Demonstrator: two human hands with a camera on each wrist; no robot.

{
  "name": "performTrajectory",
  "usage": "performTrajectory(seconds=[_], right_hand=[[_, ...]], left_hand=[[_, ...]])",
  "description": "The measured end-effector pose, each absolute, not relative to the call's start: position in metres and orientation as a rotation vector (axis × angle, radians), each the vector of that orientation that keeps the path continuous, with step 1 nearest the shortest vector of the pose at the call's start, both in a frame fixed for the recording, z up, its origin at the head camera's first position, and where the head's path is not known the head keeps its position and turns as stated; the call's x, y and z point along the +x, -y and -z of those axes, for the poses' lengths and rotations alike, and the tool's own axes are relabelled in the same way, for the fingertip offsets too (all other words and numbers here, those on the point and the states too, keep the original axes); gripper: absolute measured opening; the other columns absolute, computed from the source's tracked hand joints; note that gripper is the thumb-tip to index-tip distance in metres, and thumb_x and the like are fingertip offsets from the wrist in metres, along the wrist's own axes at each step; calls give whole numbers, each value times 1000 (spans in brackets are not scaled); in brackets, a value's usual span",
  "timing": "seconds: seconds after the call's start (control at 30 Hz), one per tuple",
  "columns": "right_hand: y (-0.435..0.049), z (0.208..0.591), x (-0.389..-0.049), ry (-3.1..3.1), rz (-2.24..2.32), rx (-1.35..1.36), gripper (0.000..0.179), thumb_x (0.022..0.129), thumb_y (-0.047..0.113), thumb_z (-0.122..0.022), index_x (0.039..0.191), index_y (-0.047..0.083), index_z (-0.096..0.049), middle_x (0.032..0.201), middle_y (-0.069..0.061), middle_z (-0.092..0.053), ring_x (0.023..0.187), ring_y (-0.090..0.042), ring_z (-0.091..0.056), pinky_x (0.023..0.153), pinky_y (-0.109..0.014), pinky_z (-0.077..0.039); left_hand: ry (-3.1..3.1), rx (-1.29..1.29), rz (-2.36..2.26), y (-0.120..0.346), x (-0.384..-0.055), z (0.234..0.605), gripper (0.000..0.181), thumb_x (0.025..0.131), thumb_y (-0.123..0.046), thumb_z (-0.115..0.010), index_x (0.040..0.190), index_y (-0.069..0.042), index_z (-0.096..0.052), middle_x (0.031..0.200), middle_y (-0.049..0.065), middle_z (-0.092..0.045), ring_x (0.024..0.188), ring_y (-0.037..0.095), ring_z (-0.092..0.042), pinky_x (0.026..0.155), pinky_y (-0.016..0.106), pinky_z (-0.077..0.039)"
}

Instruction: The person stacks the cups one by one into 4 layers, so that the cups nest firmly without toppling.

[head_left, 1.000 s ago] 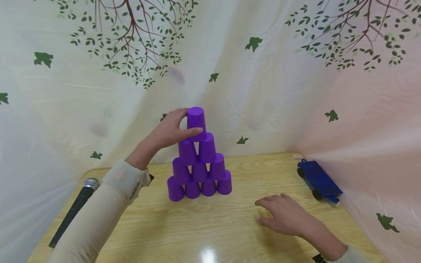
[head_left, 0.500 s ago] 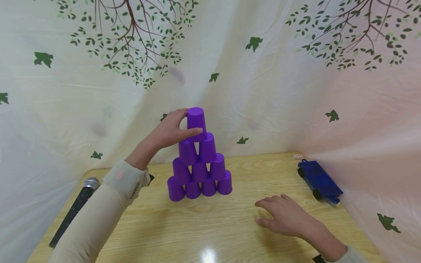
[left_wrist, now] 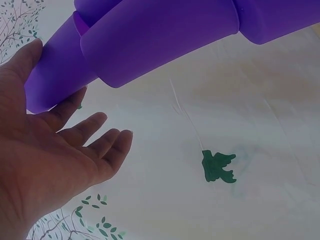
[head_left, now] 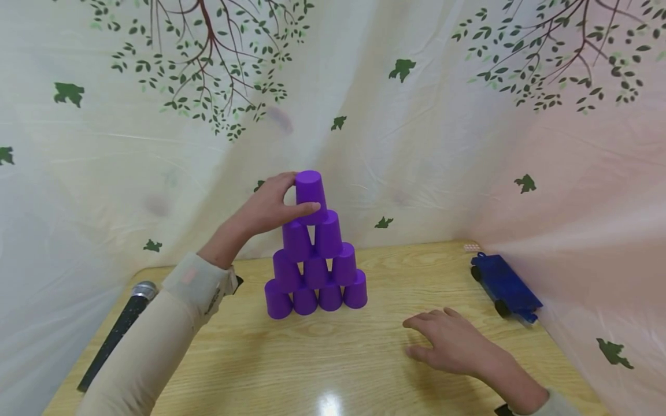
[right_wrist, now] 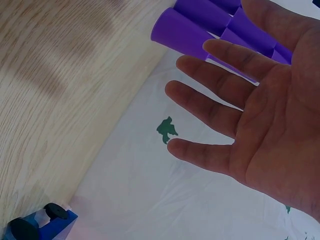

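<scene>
Purple cups, all upside down, stand as a pyramid of several rows with a single top cup [head_left: 310, 190] at its peak. My left hand [head_left: 267, 203] pinches that top cup between thumb and index finger; in the left wrist view the other fingers of the left hand [left_wrist: 60, 145] are spread away from it. The top cup sits on the two cups of the row below, one of them the right-hand cup [head_left: 328, 235]. My right hand [head_left: 452, 344] hovers over the table to the right of the pyramid, holding nothing. Its fingers are spread in the right wrist view.
A black microphone [head_left: 117, 335] with a silver head lies at the table's left edge, beside my left sleeve. On the right stands a blue toy cart [head_left: 504, 285] with black wheels. A pale printed curtain [head_left: 432, 162] hangs behind the wooden table [head_left: 322, 358].
</scene>
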State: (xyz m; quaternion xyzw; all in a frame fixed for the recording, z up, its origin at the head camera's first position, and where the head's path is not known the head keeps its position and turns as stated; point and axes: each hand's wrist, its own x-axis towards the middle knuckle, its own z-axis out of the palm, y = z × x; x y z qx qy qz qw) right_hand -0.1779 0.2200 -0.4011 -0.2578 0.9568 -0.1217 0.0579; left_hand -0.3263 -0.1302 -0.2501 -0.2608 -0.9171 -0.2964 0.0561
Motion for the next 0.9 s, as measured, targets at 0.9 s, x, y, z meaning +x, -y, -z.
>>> performTrajectory(seconds=[0.9], right_hand=[[-222,399,-177,-2903,370,-727,48,90,46,-70,125,14,-68,127,-10,-68,120,-38,-61,101,-72,-40]], left_hand=[[2911,-763,768,155,-319,247,85,90,-52,-68,153,-6,-36,157,14,-40,148,35,-34,120,55,-32]])
